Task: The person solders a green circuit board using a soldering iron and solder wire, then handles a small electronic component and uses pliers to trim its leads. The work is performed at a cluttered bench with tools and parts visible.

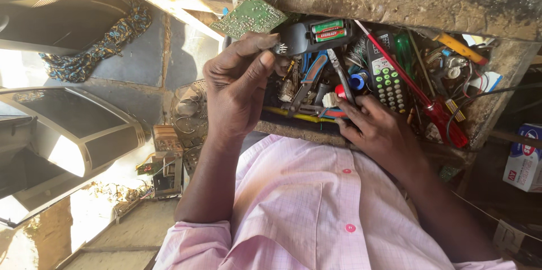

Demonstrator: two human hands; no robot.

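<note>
My left hand [237, 86] holds up a grey remote control [307, 37] by its end, back side showing. Its battery bay is uncovered, with two batteries [328, 30] inside. It hangs over an open wooden drawer [299, 129] crammed with tools. My right hand [378, 131] reaches into the drawer. Its fingers close around the handles of slim grey pliers [339, 72], beside a small white piece [329, 100]. Blue-handled pliers [311, 75] lie just left of them.
The drawer also holds a black keypad remote [387, 81], a red-handled screwdriver [440, 117], a green screwdriver [403, 49] and wires. A green circuit board [248, 17] lies at the drawer's far left corner. Television casings [73, 134] stand left, and a carton [525, 157] stands right.
</note>
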